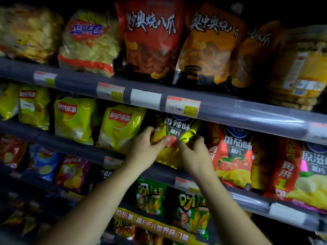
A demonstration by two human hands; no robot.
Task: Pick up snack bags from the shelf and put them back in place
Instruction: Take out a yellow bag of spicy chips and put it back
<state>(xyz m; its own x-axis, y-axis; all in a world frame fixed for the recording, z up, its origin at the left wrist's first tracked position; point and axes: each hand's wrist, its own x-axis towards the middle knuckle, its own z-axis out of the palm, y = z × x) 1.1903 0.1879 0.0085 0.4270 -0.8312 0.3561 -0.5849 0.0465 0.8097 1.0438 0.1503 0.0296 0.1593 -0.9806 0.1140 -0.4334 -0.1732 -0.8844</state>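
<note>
A yellow and black chip bag stands on the middle shelf, between a yellow Lay's bag and a red tomato-flavour bag. My left hand grips the bag's left side, its fingers curled over the front. At the bag's right side my right hand holds it, thumb on the front and fingers behind. Both forearms reach up from the bottom of the view. The bag's lower part is hidden behind my hands.
The upper shelf rail with price tags overhangs the bag's top. Above it stand red and orange snack bags. Below, green fries bags and more packets fill the lower shelves. Bags crowd both sides.
</note>
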